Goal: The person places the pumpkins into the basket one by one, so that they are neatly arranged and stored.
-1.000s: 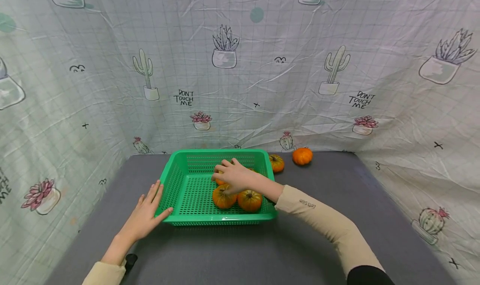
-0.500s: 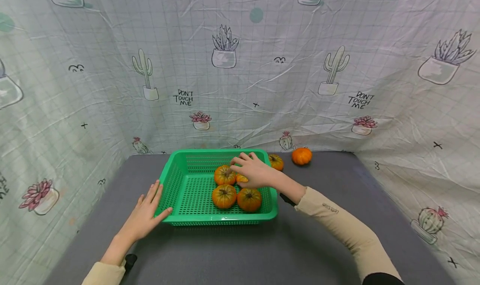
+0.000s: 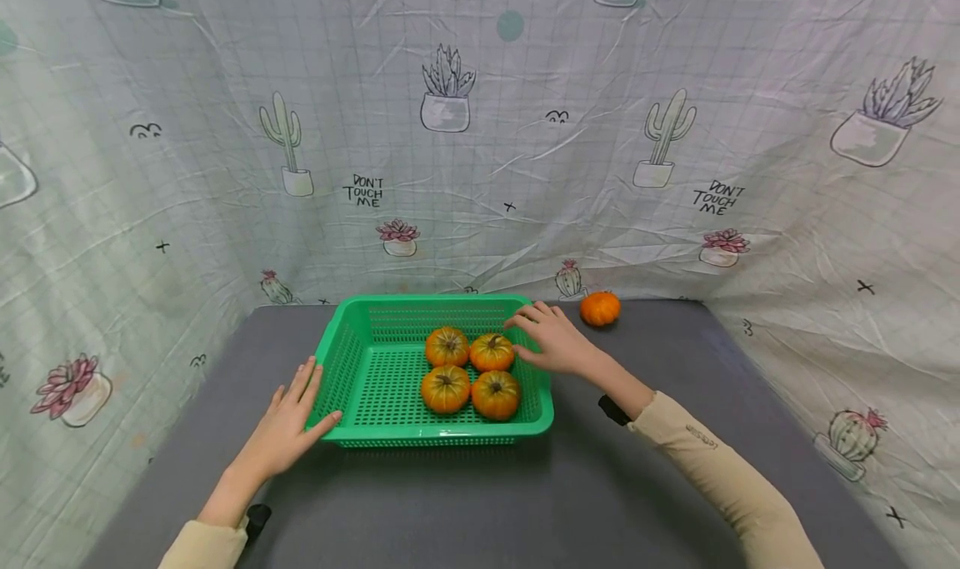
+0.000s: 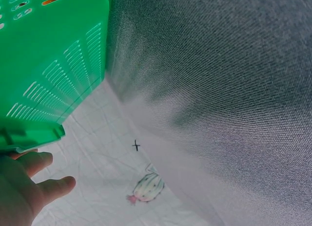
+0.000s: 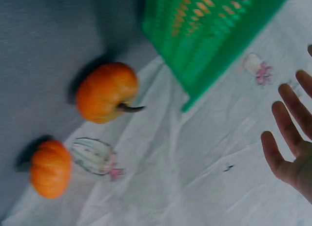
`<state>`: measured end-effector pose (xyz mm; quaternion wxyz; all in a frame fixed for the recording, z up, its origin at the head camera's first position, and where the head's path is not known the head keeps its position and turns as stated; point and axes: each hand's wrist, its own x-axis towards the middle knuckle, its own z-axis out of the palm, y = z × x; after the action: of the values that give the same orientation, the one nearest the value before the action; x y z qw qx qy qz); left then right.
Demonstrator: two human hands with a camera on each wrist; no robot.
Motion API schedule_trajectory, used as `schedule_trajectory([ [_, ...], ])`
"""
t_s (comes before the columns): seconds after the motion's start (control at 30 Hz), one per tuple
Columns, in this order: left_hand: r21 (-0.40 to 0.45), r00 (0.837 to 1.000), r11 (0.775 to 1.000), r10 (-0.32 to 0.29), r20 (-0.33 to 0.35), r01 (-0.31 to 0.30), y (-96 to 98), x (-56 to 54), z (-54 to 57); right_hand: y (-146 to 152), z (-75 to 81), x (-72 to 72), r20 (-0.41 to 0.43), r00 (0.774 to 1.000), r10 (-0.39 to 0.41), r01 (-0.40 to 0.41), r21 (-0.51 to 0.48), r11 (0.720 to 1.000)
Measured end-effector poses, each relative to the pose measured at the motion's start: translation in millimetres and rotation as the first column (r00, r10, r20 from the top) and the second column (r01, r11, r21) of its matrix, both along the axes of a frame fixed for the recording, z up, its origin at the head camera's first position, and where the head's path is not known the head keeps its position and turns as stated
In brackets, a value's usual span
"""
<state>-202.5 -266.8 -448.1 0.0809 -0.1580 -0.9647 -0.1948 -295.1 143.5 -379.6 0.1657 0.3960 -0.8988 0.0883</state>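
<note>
A green plastic basket (image 3: 431, 432) stands on the grey table. Several small orange pumpkins (image 3: 446, 389) sit grouped in its right half. My left hand (image 3: 285, 427) rests against the basket's left rim with fingers extended. Over the right rim is my right hand (image 3: 558, 342), fingers loosely bent and nothing in them, beside the back right pumpkin (image 3: 492, 352). Outside the basket, the right wrist view shows a stemmed pumpkin (image 5: 107, 92) near the basket wall and another pumpkin (image 5: 50, 168) farther off. My right hand hides the nearer one in the head view.
A pale cloth (image 3: 480, 161) printed with cacti hangs behind and on both sides of the grey table (image 3: 450, 502). One loose pumpkin (image 3: 600, 309) lies at the table's back edge, right of the basket.
My right hand has moved right, from over the pumpkins to the basket's right rim, uncovering the back pumpkins. My left hand stays on the left rim.
</note>
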Motion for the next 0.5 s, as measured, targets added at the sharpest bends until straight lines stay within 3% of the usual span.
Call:
schedule_trajectory([
  [0.2, 0.007, 1.0, 1.0, -0.001, 0.009, 0.001, 0.0, -0.6, 0.6, 17, -18.6, -8.5, -0.047, 0.996, -0.082, 0.074, -0.161, 0.984],
  [0.33, 0.009, 1.0, 1.0, 0.001, 0.007, -0.001, -0.1, -0.4, 0.1, 26, -29.8, -14.7, -0.075, 0.992, -0.104, 0.079, -0.286, 0.955],
  [0.5, 0.008, 1.0, 1.0, 0.001, 0.004, -0.001, -0.2, -0.4, -0.7, 34, -42.5, -23.7, -0.094, 0.988, -0.119, 0.078, -0.358, 0.93],
])
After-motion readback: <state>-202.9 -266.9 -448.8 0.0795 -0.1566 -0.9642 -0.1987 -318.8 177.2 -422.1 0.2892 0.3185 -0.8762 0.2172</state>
